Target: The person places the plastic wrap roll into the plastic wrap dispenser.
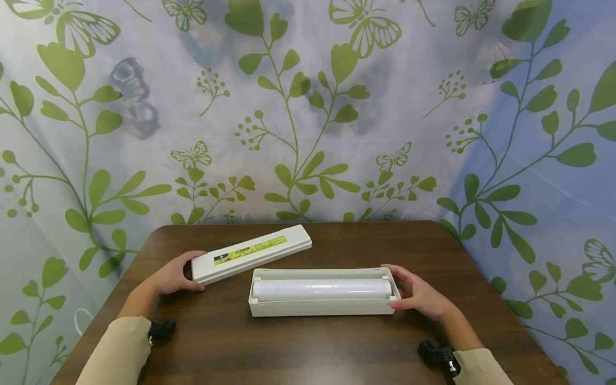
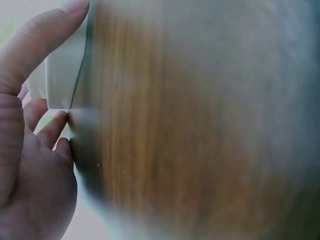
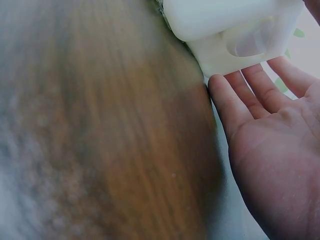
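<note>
A long white box (image 1: pixel 322 307) lies on the table with its top off. Inside it rests a glossy white roll (image 1: pixel 322 289) that looks like cling film. My right hand (image 1: pixel 416 291) grips the box's right end, thumb at the near corner and fingers at the far one; the right wrist view has its fingertips (image 3: pixel 222 87) against the end wall. Farther left, my left hand (image 1: pixel 175 274) holds the left end of the white lid (image 1: pixel 260 262), between thumb and fingers. The lid carries a yellow-green label and slants up to the right behind the box. Its underside is hidden.
The dark brown wooden table (image 1: pixel 308 347) has a far edge just behind the lid. Beyond that hangs a curtain (image 1: pixel 308 107) printed with green leaves and butterflies. A black strap mount (image 1: pixel 162 330) sits on the left wrist, another (image 1: pixel 438 354) on the right.
</note>
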A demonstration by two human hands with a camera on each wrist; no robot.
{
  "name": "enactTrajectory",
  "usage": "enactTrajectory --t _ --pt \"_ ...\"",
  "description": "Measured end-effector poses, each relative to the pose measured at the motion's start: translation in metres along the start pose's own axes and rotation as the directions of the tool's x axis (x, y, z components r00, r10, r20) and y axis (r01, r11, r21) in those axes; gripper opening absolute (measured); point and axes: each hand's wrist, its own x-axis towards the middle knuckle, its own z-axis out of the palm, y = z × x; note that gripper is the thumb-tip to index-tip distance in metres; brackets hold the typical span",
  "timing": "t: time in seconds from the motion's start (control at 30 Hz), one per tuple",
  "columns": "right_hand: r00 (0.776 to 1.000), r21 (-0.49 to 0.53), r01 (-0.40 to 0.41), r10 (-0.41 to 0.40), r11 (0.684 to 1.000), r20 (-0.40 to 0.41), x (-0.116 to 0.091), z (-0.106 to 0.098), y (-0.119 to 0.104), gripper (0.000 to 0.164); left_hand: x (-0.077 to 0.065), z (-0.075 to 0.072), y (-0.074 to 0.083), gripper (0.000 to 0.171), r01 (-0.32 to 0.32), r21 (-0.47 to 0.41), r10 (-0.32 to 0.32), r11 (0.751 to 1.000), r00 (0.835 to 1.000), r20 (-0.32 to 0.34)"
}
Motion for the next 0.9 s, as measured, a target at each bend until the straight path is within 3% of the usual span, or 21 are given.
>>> enactTrajectory --t 0.9 --pt "1.0 0.021 0.018 -0.019 1.0 0.017 -0.0012 0.0005 -0.0014 0.09 0.0 0.0045 0.0055 0.089 0.006 0.026 -0.004 1.0 0.999 -0.052"
